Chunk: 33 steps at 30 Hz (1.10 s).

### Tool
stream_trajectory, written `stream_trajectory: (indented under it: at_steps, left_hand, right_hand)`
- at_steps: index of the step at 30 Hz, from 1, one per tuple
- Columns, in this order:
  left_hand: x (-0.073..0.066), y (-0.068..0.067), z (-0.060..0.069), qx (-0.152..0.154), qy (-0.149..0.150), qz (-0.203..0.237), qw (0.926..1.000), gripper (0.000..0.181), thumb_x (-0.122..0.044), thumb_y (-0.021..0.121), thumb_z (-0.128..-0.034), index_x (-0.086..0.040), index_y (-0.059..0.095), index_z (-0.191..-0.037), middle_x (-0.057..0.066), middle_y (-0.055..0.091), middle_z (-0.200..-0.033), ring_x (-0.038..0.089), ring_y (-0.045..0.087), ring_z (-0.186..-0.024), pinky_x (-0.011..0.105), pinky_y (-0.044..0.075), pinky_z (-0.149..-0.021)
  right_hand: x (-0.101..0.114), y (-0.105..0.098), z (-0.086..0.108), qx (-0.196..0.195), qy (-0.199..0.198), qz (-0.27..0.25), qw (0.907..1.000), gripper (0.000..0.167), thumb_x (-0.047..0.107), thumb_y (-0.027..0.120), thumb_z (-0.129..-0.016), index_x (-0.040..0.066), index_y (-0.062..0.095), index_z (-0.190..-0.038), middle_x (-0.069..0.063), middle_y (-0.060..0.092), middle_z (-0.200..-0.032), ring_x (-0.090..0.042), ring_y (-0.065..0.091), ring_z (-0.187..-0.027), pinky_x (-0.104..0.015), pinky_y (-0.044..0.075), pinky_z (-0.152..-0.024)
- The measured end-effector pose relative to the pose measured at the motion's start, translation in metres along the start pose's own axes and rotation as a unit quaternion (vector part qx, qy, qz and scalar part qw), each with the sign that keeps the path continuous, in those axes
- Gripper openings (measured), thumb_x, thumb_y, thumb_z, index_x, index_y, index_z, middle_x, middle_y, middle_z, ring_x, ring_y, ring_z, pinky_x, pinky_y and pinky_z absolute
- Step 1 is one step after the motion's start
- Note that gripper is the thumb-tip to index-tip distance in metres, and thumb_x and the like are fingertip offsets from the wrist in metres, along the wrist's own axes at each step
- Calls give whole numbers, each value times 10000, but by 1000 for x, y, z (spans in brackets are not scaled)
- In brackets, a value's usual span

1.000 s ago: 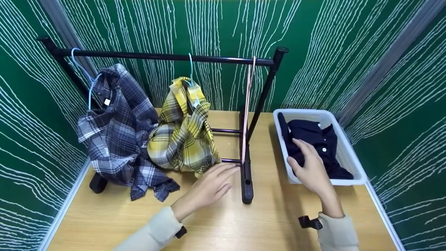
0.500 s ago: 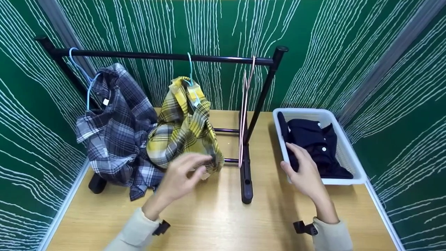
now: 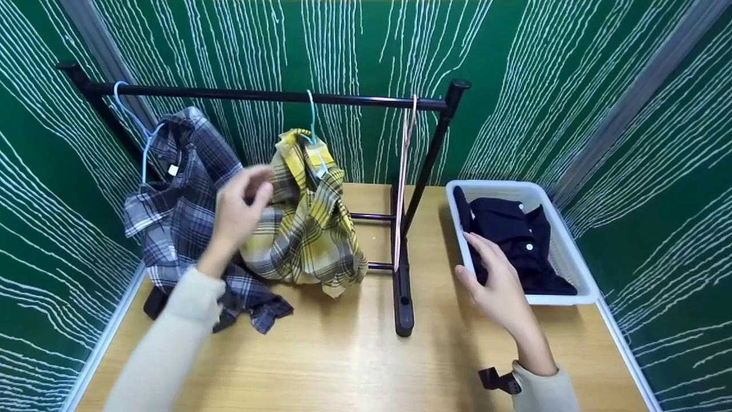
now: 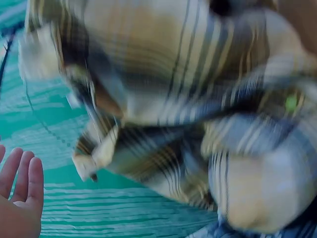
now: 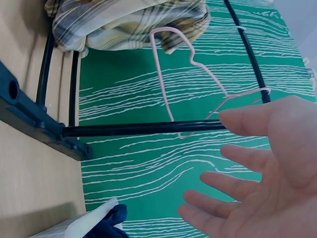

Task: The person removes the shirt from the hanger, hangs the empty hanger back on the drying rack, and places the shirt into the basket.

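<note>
My left hand [image 3: 237, 209] is raised in front of the blue-grey plaid shirt [image 3: 191, 212], beside the yellow plaid shirt [image 3: 309, 229]; its fingers are bent loosely with nothing in them. In the left wrist view the left hand [image 4: 21, 196] shows relaxed fingers near blurred plaid cloth [image 4: 148, 59]. My right hand [image 3: 497, 292] hovers at the left edge of the white basket [image 3: 592, 298], which holds a dark navy garment [image 3: 509, 229]. Spread and holding nothing, the right hand [image 5: 267, 173] appears in the right wrist view near a pink hanger [image 5: 161, 79].
A black rack [image 3: 251, 94] carries both plaid shirts on blue hangers and the pink hanger [image 3: 402, 189] at its right end. The rack's right foot [image 3: 404, 309] stands on the wooden table [image 3: 354, 366]. Green walls with white lines surround the table.
My left hand has moved left and up from beside the pink hanger, past the yellow shirt. The right hand has shifted slightly left to the basket's edge. The pink hanger has swung a little.
</note>
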<state>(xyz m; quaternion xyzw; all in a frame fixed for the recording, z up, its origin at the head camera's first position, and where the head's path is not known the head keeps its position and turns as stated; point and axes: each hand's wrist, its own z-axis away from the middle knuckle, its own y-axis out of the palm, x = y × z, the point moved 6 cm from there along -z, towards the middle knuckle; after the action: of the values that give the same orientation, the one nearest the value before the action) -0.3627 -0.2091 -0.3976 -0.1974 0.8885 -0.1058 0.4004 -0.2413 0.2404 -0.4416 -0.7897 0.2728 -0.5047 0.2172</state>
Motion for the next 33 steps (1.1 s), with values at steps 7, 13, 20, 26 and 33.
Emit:
stream_trajectory:
  at_steps: [7, 13, 20, 26, 33]
  left_hand:
    - [24, -2, -52, 396, -217, -262, 9986, 347, -48, 657, -1033, -45, 666, -1380, 109, 712, -1306, 201, 690, -1075, 265, 551, -951]
    - [42, 8, -78, 1011, -291, -735, 9917, 367, -94, 602, -1080, -49, 616, -1445, 189, 664, -1356, 287, 666, -1122, 423, 532, -975]
    - [58, 14, -98, 1344, -687, -791, 9854, 397, -152, 542, -1115, -73, 574, -1503, 172, 612, -1431, 310, 603, -1221, 487, 484, -1075]
    - [66, 26, -114, 1810, -881, -853, 9758, 435, -157, 451, -1141, -105, 516, -1567, 154, 548, -1538, 319, 504, -1427, 494, 407, -1188]
    - [74, 44, -120, 2417, -1017, -1019, 9596, 497, -110, 417, -1132, -148, 439, -1627, 149, 446, -1623, 345, 360, -1528, 537, 280, -1261]
  right_hand:
    - [14, -2, 4, -95, -227, -310, 9992, 600, -44, 732, -956, 60, 564, -1523, -155, 565, -1534, -270, 529, -1407, -85, 382, -1086]
    - [32, -8, 9, -185, -548, -623, 9964, 594, -45, 728, -964, 85, 572, -1522, -141, 578, -1521, -267, 555, -1381, -143, 410, -1117]
    - [50, -12, 17, -172, -860, -560, 9946, 620, -48, 743, -953, 114, 572, -1526, -68, 588, -1522, -224, 555, -1376, -163, 411, -1130]
    - [56, -13, 21, -198, -922, -584, 9938, 621, -47, 748, -949, 115, 574, -1522, -78, 590, -1524, -219, 553, -1383, -171, 425, -1124]
    - [57, -12, 23, -197, -930, -515, 9941, 598, -19, 753, -956, 104, 581, -1516, -50, 587, -1530, -201, 544, -1393, -183, 435, -1120]
